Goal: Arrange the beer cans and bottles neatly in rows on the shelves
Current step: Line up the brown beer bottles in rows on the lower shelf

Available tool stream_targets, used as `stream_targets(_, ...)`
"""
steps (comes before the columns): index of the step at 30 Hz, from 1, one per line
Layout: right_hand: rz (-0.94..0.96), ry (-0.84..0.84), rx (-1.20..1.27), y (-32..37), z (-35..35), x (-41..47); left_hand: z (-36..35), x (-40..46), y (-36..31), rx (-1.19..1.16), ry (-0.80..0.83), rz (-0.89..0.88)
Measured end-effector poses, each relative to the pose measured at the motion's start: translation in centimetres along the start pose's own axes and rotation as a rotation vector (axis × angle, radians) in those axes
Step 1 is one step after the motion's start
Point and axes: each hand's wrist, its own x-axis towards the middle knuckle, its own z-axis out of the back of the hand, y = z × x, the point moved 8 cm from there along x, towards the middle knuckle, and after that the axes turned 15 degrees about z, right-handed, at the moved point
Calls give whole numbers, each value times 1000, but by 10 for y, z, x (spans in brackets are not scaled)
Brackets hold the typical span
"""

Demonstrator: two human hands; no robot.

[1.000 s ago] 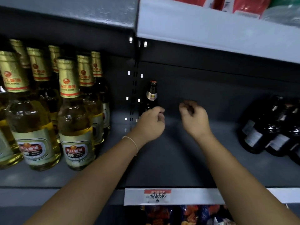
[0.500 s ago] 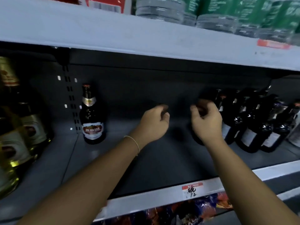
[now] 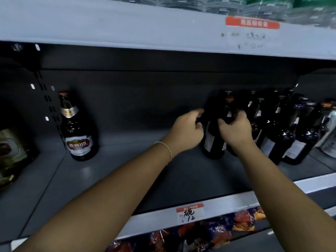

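2 hands at dark bottle (image 3: pixel 213 140) | R fingers (image 3: pixel 241 113) round neck | L fingers (image 3: pixel 197 112) beside

A shop is indicated by tiered metal shelves (image 3: pixel 163 179) stocked with beer bottles (image 3: pixel 276 135), with handwritten price tags (image 3: pixel 190 212) fixed to the edges and packaged goods (image 3: pixel 200 233) displayed below.

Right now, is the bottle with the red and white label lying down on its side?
No, the bottle with the red and white label stands upright on the shelf, alone at the left, away from both hands.
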Motion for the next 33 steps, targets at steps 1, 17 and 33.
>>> stream_targets(1,2,15,7,-4,-2,1,-2,2,1,0,-3,11)
stream_targets(17,95,53,120,-10,-14,9,-25,1,22,89,49,138)
stream_targets(33,185,107,271,114,-87,-36,65,-48,93,-98,131,283)
